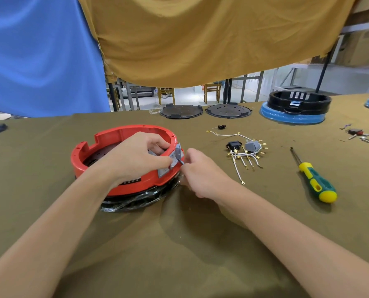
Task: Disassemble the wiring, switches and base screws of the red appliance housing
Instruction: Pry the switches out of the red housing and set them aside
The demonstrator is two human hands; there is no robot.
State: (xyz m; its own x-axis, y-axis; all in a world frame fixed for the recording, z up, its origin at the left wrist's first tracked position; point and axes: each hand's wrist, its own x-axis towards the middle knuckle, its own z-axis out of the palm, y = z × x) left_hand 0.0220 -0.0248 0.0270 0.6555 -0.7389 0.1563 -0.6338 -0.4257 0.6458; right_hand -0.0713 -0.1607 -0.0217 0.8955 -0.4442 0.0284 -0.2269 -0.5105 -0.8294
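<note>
Head camera looks down on the round red plastic appliance housing, which sits open side up on the olive-green cloth table, left of centre, on a black base wrapped in crinkled clear film. In its right wall sit grey rectangular rocker switches, one of them tilted partly out of its slot.

The left hand reaches over the rim, fingers curled inside the housing behind the switches and thumb pressed on the outer face, so it grips the switch and wall together. The right hand is narrowed to a pinch at the switch's lower corner; whether it holds a wire end or the switch edge is too small to tell.

By my reading, the step in hand is freeing a switch from the wall. The next move calls for squeezing the retaining clips from inside while the right hand draws the switch outward, steadily, so the plastic does not snap.

Well to the right lie a black rocker switch and a grey switch with white wires carrying brass terminals, apparently already out. Farther right rests a green-and-yellow-handled screwdriver, untouched; the base screws look still to come.
</note>
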